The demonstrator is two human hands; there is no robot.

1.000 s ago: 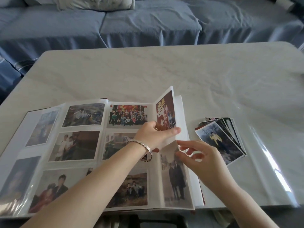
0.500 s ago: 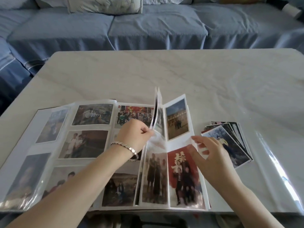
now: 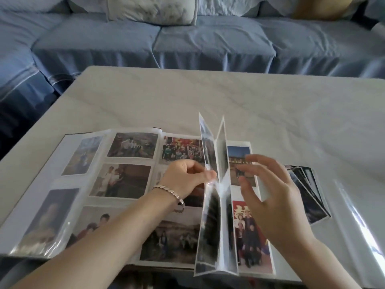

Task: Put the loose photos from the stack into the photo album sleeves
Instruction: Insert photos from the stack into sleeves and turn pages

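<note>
The photo album [image 3: 57, 181] lies open across the lower left and centre of the frame, its near edge at the table's front edge. Two sleeve pages [image 3: 209, 222] stand upright at the spine, fanned in a narrow V. My left hand [image 3: 185, 178] pinches the outer edge of the left upright leaf between thumb and fingertips, with a bracelet [image 3: 168, 191] on the wrist. My right hand [image 3: 270, 197] hangs over the flat right-hand page with its fingers spread and nothing in it; I cannot tell whether it touches the plastic. Every sleeve I can see on the flat pages holds a picture.

The stack of loose photos [image 3: 312, 197] lies fanned just beside the album's right edge, partly under my right hand. Right of it, a strip of clear film [image 3: 358, 226] runs toward the lower right corner. The pale table [image 3: 229, 97] spreads bare across the middle of the frame. A blue sofa [image 3: 208, 44] fills the top, with a light cushion [image 3: 152, 9] on it.
</note>
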